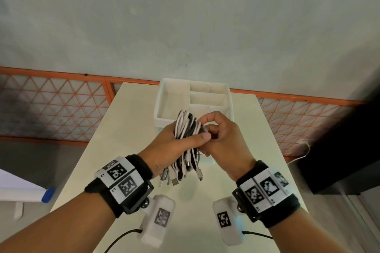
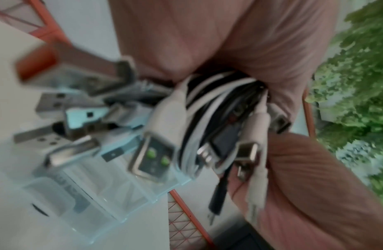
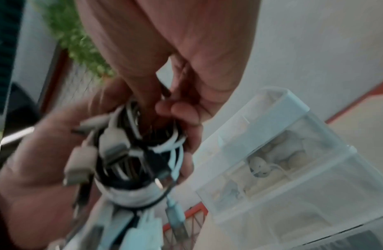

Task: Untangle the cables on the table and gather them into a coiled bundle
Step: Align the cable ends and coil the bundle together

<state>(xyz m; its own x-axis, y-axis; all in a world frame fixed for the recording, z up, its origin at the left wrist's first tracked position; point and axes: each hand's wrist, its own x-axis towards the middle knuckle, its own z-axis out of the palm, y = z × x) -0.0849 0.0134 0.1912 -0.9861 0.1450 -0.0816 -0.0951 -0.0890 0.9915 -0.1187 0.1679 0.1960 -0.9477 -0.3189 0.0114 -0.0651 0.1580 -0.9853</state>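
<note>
A bundle of white and black cables (image 1: 187, 129) is held upright above the white table (image 1: 115, 150), its folded loops pointing away and its plugs (image 1: 178, 176) hanging towards me. My left hand (image 1: 174, 144) grips the bundle round its middle, thumb across the front. My right hand (image 1: 218, 135) pinches a strand at the bundle's right side with curled fingers. The left wrist view shows the USB plugs (image 2: 147, 152) spilling out of the left hand (image 2: 272, 50). In the right wrist view the right hand's fingers (image 3: 175, 108) close on the cables (image 3: 130, 152).
A white divided tray (image 1: 164, 104) stands at the table's far end just beyond the hands; it also shows as a translucent tray (image 3: 293, 152) in the right wrist view. An orange mesh fence (image 1: 55, 107) runs behind the table. A dark cabinet (image 1: 349, 150) is at the right.
</note>
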